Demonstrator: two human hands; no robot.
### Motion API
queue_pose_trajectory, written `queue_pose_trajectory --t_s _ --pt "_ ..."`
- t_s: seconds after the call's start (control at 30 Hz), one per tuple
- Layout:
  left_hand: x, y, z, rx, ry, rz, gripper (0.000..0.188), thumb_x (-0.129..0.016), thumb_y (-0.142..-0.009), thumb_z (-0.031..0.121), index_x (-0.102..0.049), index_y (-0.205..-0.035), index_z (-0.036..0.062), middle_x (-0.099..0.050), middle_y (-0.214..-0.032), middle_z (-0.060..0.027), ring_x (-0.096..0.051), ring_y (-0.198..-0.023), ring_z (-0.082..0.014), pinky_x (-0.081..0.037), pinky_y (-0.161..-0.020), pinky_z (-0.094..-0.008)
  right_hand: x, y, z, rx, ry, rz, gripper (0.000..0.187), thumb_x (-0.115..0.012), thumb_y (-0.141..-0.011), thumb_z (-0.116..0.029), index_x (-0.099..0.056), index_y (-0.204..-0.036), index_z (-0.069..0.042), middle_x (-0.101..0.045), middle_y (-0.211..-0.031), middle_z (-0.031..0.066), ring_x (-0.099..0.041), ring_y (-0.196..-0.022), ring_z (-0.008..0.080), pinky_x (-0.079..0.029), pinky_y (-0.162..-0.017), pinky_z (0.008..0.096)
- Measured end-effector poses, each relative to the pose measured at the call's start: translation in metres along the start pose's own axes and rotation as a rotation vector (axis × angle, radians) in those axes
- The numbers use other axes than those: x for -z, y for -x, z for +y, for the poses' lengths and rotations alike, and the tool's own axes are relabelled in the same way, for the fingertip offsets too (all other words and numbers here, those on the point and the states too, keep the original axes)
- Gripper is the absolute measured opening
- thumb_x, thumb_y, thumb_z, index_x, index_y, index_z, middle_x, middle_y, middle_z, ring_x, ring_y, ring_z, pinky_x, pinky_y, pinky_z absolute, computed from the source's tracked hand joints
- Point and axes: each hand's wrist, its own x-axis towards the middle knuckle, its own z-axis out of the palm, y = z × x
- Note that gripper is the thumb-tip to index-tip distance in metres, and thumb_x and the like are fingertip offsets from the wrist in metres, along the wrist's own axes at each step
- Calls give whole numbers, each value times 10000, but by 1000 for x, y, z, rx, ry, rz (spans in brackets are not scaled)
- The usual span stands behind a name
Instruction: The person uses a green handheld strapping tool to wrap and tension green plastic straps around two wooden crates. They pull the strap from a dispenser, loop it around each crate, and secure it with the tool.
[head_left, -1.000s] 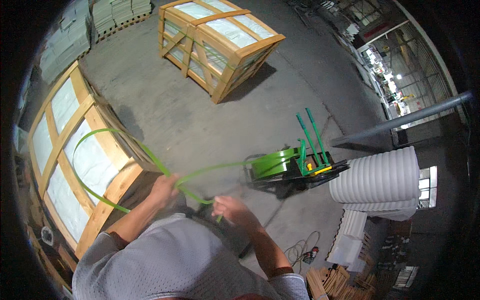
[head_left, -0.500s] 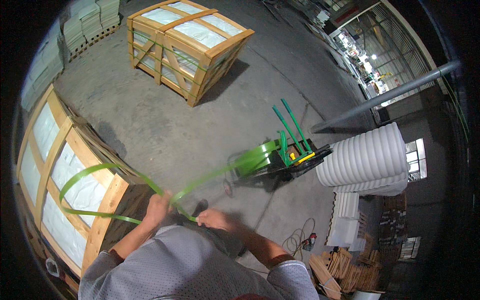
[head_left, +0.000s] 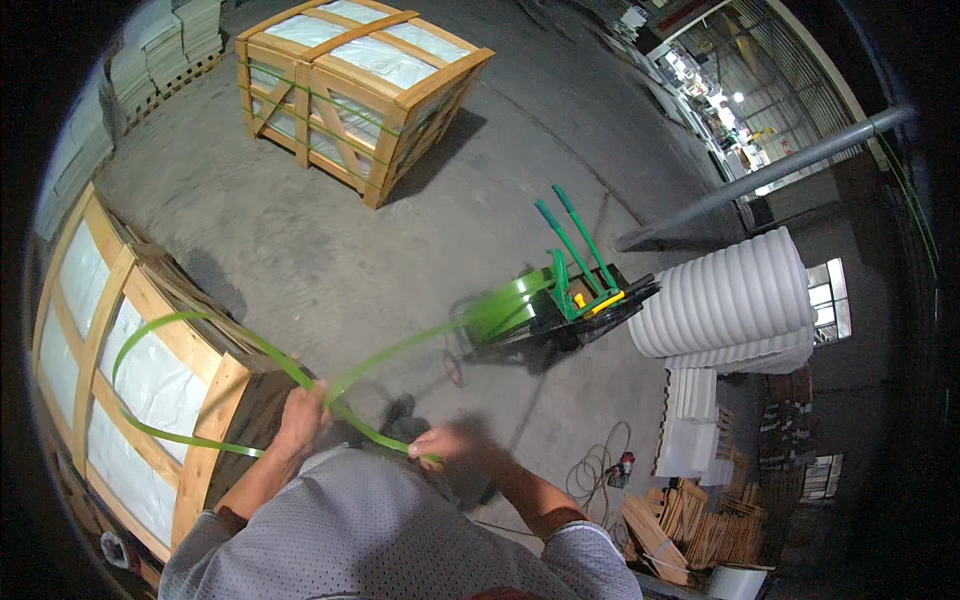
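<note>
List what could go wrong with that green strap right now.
1. The green strap runs taut between bare hands, left hand and right hand; its thin edge might cut skin if it slips.
2. Its loose loop arcs over the wooden crate and may snag a corner.
3. The cable coiled on the floor nearby is a possible trip hazard.

At the lower centre of the frame, the left hand [head_left: 302, 418] grips a flat green plastic strap [head_left: 190, 332] that loops out over the wooden crate packed with white slabs [head_left: 150, 385] at the lower left, while the right hand [head_left: 443, 443] pinches the same strap nearby. The strap runs right toward a green strap-dispenser cart [head_left: 545, 300] on the grey concrete floor [head_left: 330, 240]. A second strapped wooden crate [head_left: 350, 85] stands at the upper centre, and stacked white ribbed foam pieces [head_left: 725, 300] sit at the right.
</note>
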Motion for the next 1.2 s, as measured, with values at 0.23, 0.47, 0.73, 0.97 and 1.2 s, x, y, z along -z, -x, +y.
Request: queue_pose_trajectory --t_s 0.23,0.47,0.73,0.97,1.2 --pt "-4 11 -3 -101 -168 -32 387 -460 -945 317 -522 -693 29 -471 -569 -29 -445 -507 -131 -365 -486 -320 -14 -31 17 195 744 239 337 -531 -933 -385 -629 -934 -63 -621 -720 90 -593 -622 213 -445 -558 362" --pt "18 -11 -17 92 95 44 361 -485 -941 321 -553 -722 43 -491 -616 -42 -461 -568 -119 -373 -525 -312 20 15 -18 17 205 221 255 -499 -918 -273 -653 -1005 -89 -637 -865 106 -624 -755 274 -486 -694 392" --pt "6 -15 -19 -23 -33 47 407 -457 -961 349 -556 -711 43 -461 -562 -5 -416 -512 -125 -351 -504 -314 25 -42 14 496 952 342 330 -557 -897 -349 -658 -829 -42 -616 -694 40 -544 -558 167 -454 -550 348" --pt "15 -27 -15 50 134 115 360 -458 -975 317 -526 -715 78 -421 -549 20 -347 -476 -91 -278 -453 -274 42 -27 -7 418 511 472 331 -577 -899 -321 -626 -935 4 -645 -839 51 -607 -730 182 -484 -713 330" --pt "13 -33 -18 79 59 146 342 -453 -984 290 -516 -712 92 -410 -530 21 -321 -448 -86 -250 -420 -265 15 9 -93 545 912 1313 294 -693 -780 -129 -610 -1038 -12 -636 -1024 115 -577 -1029 281 -437 -912 376"
